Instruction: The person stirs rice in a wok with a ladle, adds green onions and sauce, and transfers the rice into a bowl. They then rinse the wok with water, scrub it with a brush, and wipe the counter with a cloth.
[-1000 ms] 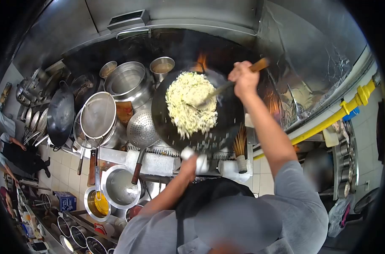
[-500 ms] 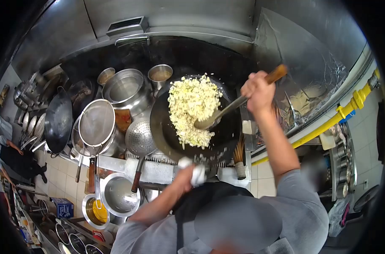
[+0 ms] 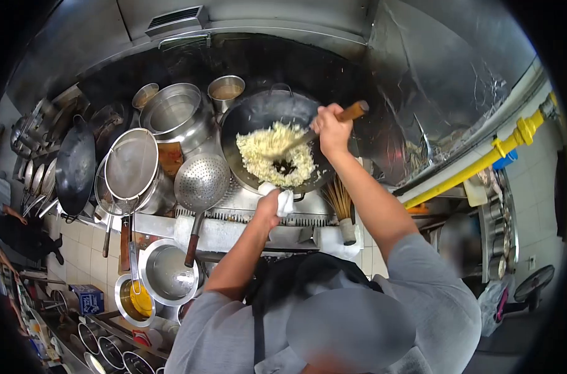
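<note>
My right hand (image 3: 333, 131) is closed round the handle of a wok spatula (image 3: 354, 111), whose metal shaft slopes down left into the food. Its blade is smeared by motion and partly buried. Pale yellow and white fried rice (image 3: 258, 142), in small pieces, is heaped in the large dark wok (image 3: 249, 112), with a dark gap near the heap's front. At the near rim, my left hand (image 3: 268, 209) grips a folded white cloth (image 3: 285, 202); the cloth covers the spot where it meets the wok.
Left of the wok lie a perforated skimmer (image 3: 202, 181), a mesh strainer (image 3: 132, 163) and metal pots (image 3: 171, 109). A bamboo brush (image 3: 343, 209) stands at the front right. Bowls (image 3: 169, 274) sit at the near left. A yellow pipe (image 3: 477, 171) runs along the right.
The wok's near side has come down from its tilt and the wok sits farther back. The fried rice has spread lower. My right hand and the spatula have moved left.
</note>
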The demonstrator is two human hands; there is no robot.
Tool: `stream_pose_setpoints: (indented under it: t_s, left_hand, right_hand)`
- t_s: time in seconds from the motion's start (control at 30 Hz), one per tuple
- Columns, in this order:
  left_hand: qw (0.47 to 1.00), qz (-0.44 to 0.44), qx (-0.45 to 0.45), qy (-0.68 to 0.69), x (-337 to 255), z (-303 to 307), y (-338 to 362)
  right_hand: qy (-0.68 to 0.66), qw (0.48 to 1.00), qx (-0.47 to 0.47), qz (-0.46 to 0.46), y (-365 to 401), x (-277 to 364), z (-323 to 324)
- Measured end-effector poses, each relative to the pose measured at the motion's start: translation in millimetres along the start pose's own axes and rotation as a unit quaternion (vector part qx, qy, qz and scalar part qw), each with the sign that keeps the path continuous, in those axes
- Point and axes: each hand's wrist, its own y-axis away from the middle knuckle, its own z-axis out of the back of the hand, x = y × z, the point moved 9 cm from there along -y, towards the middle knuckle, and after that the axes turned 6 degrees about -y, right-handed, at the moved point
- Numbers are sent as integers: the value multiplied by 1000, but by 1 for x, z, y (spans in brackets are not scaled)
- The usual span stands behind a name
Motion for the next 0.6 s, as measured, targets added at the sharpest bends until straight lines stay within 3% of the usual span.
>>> stream_pose_setpoints:
  t_s: [0.07,0.1,0.13,0.2,0.27,0.3,0.33,0.4,0.5,0.53,0.6]
  left_hand:
    - [997,-7,-69,-15,23,24,12]
    - [995,42,-90,-12,26,18,56]
    - [998,47,-38,-7,45,31,67]
    - [999,-41,-25,14,21,12,105]
    - [993,104,-57,-15,17,-5,92]
    - [990,140,-12,25,4,-26,76]
    - [998,57,24,27,10,-15,26]
    - [998,-2,-56,15,14,6,13]
    - [994,75,-74,33,52,17,84]
    - [998,13,-52,34,36,7,108]
    - [996,62,-27,50,42,2,100]
  right_hand:
    - [24,998,-32,39,-25,18,-2]
    - [50,997,-12,63,-35,43,-10]
    - [-22,1000,0,4,-41,60,-15]
    - [-38,997,62,10,-27,103,-31]
    - [13,999,34,20,3,89,-24]
    - [-8,999,4,-38,15,51,-8]
    - [1,1000,-7,-15,14,31,0]
    - [32,999,-11,31,-6,17,6]
    - [10,999,1,45,-34,63,-8]
    - [-70,997,30,-10,-38,76,-13]
    - [-10,999,43,23,-7,104,-29]
